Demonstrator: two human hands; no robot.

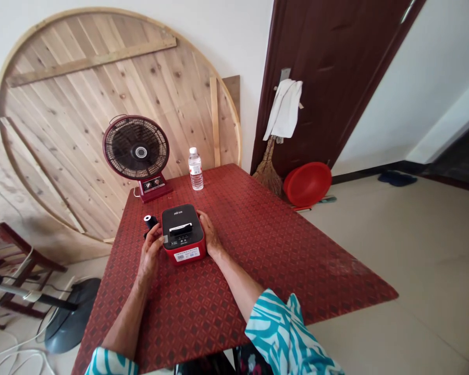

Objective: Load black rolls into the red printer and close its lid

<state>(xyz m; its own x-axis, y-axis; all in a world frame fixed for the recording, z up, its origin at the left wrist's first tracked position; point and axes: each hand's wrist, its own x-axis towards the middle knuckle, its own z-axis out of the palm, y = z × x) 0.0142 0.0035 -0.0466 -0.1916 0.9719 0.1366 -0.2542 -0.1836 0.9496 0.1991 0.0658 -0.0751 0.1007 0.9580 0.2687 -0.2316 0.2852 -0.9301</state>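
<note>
While the left hand (150, 253) grips a black roll (150, 222) narrowly, just left of the printer (183, 234), the right hand (210, 234) lies open against the printer's right side. A loose grip could drop the roll onto the tablecloth (258, 260), and a careless nudge could shift the printer.

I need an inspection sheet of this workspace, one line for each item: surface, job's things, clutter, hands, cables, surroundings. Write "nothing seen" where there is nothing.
Surface: red patterned tablecloth covers the table.
Job's things: red-and-black label printer; small black roll.
Clutter: water bottle and desk fan at the far edge.
Hands: left hand holds the roll beside the printer; right hand touches the printer's side.
Cables: white cables on the floor, lower left.
Surroundings: large round wooden board against the wall, red basin, broom, white cloth hanging on a door.
</note>
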